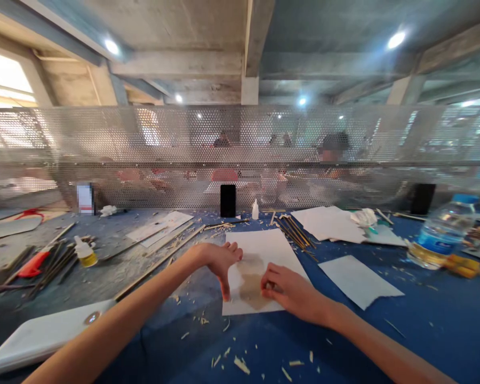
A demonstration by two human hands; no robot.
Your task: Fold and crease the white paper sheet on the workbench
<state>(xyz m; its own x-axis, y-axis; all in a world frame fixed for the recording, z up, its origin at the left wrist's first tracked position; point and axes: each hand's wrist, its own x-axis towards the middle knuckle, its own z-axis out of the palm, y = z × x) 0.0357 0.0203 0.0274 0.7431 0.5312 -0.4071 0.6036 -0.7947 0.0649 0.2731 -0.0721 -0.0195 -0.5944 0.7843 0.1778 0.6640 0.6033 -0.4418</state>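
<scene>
A white sheet of paper (260,242) lies on the blue tabletop in front of me. At its left edge rests my left hand (222,262), thumb and fingers spread apart on or just over the sheet. My right hand (282,285) is over the sheet's lower right part, its fingers curled together; whatever they may hold is too small or hidden to make out. Shadows of both hands fall on the paper. Just beyond the sheet's right edge is a bundle of thin brown sticks (298,232).
Around lie wood shavings, a torn paper piece (360,280), stacked papers (330,224), a water bottle (444,234), a yellow-based glue bottle (85,253), a small white bottle (255,209), a white device (44,333) and a black phone (228,200). A perforated metal screen (176,138) stands behind.
</scene>
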